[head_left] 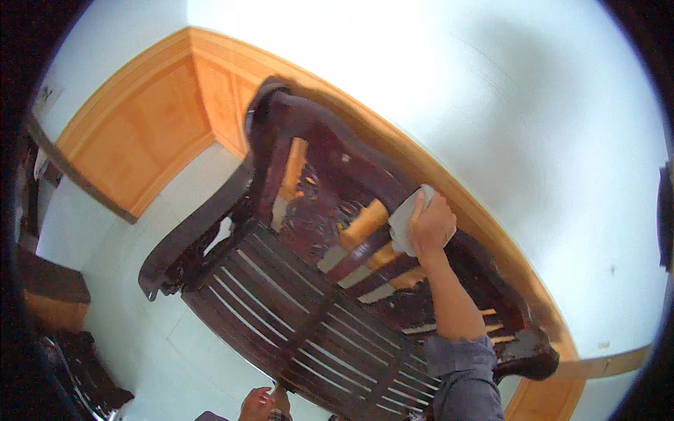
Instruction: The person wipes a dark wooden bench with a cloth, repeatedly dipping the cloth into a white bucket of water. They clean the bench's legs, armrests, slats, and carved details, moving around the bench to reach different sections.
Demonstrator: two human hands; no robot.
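My right hand (434, 223) grips a pale grey cloth (403, 226). The cloth lies against the upper part of the carved backrest (337, 126) of a dark, glossy wooden bench. Below it spreads the slatted seat (310, 316), with pale floor showing through the gaps. A curved armrest (195, 226) runs along the bench's left end. At the bottom edge, my left hand (257, 404) is partly cut off near the seat's front edge, its fingers bent; whether it holds anything is unclear. My right forearm hides part of the backrest's right half.
Orange-brown wood wainscoting (142, 131) runs behind the bench, beneath a white wall (474, 105). Another dark piece of furniture (84, 368) stands at lower left, near a brown wooden block-like object (55, 289). Pale tiled floor (152, 326) lies beside the bench.
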